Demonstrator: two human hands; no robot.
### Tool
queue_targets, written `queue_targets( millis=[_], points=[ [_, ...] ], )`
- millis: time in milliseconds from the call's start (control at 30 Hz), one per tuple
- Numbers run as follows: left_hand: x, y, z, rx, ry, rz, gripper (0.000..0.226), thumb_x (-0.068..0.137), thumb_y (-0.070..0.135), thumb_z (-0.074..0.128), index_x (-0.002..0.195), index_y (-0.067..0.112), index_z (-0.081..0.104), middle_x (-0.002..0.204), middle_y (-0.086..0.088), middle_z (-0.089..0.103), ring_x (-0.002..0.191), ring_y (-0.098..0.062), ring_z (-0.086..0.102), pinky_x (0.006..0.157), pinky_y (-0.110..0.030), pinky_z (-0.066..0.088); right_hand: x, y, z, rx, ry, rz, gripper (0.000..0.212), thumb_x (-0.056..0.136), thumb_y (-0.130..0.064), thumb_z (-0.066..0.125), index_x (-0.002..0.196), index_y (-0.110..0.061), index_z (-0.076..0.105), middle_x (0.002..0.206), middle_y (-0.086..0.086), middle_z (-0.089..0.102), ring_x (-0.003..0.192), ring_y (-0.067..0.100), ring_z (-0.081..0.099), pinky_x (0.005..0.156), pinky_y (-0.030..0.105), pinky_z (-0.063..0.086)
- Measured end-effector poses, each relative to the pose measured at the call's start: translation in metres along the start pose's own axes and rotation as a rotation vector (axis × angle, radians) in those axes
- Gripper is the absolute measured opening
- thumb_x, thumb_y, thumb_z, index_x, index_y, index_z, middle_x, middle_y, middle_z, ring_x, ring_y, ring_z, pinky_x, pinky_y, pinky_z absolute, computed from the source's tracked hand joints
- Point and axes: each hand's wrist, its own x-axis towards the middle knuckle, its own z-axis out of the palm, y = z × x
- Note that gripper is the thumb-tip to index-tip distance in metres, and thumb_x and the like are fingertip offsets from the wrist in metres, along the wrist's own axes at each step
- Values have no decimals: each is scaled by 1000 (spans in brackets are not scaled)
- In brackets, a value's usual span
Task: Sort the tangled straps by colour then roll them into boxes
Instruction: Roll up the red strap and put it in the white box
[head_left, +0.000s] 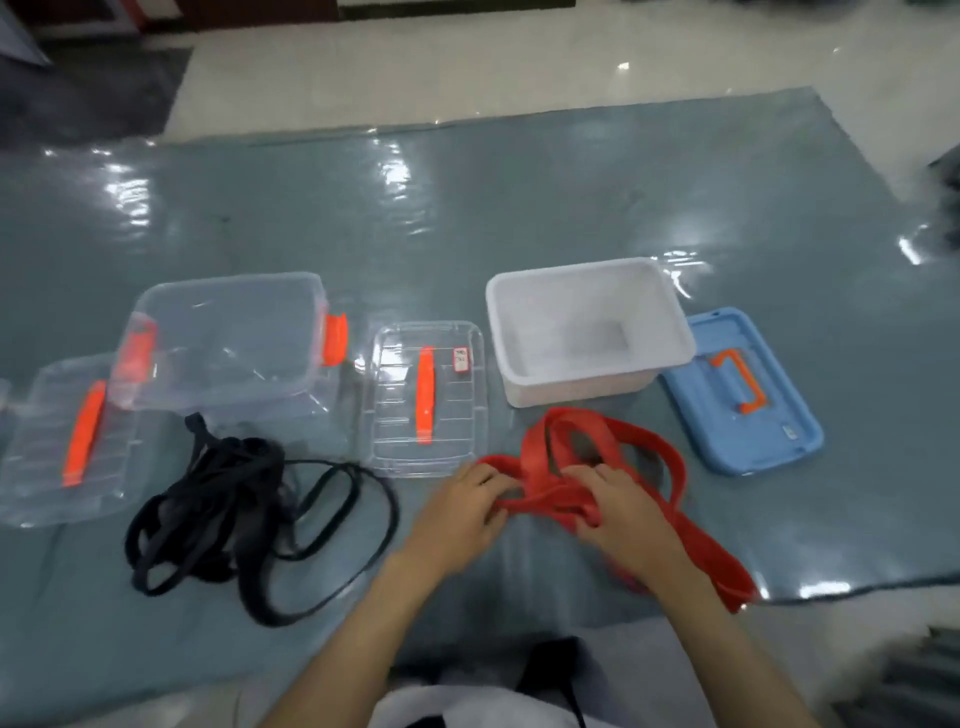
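1. Stretching across a glossy grey-blue mat (467, 218), both forearms reach forward, the left hand (462, 512) and right hand (618, 512) gripping the flat red strap (587, 447) with curled fingers.
2. Clear plastic box (228, 338) and white tub (587, 332) stand behind.
3. Black straps (234, 499) lie tangled at left.

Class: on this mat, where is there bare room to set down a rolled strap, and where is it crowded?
Free: the wide mat beyond the clear box and white box, and the strip between the black straps and the left hand. Crowded: the row of boxes and lids, and around the red strap, which both hands grip.
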Motion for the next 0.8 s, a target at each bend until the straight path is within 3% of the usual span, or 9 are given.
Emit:
queue_targets(
  millis=[67,200,300,367,433,500,600,700,800],
  points=[
    [8,24,13,-16,1,-16,59,85,38,65,142,25,58,138,2,59,130,-21,54,114,-44,41,-2,7,-16,167,31,-39,61,78,-34,79,136,-35,58,117,-16,65,111,12,63,100,36,51],
    [19,67,22,15,60,-154,69,84,50,72,148,34,51,147,12,51,145,-10,34,126,-60,2,3,7,-51,354,47,-89,54,78,-34,76,128,-42,60,101,-24,71,100,-1,65,94,30,53],
    [30,85,15,55,235,-194,46,80,38,76,125,29,68,113,7,67,115,-20,60,118,-46,24,13,1,-83,293,82,-227,51,80,-31,81,126,-41,64,110,-27,71,105,-2,61,97,29,49],
    [36,91,5,-46,354,-197,29,82,28,78,110,23,74,96,4,70,93,-24,67,94,-31,39,21,-4,-100,324,138,-288,46,79,-32,80,123,-38,68,118,-26,70,112,1,61,101,30,48],
    [40,98,-8,-209,438,-244,17,87,20,77,104,24,77,90,6,71,84,-18,66,80,-30,47,29,-11,-110,430,161,-259,52,82,-29,78,132,-36,65,128,-22,66,122,1,57,107,26,43],
    [44,104,-15,-317,504,-282,15,90,19,76,103,27,79,86,8,71,81,-10,65,76,-32,51,37,-12,-106,549,113,-161,67,86,-20,78,145,-36,52,139,-17,59,132,2,51,112,21,38],
    [48,106,-16,-463,618,-338,16,92,19,76,106,25,80,92,11,75,87,-7,68,82,-34,55,46,-7,-89,607,67,3,77,83,-14,81,147,-38,45,139,-5,60,133,13,56,114,38,44],
    [52,108,-24,-519,679,-322,25,96,18,73,117,29,78,106,14,76,102,-7,71,93,-31,55,40,-10,-93,769,90,87,55,85,-11,81,128,-37,58,109,-8,77,106,11,72,100,44,55],
    [52,117,-41,-580,723,-285,33,98,15,71,128,26,74,115,20,75,111,3,68,96,-14,48,36,-28,-117,866,171,68,43,80,-17,89,115,-30,68,109,-4,78,105,14,74,96,43,58]
  ],
)
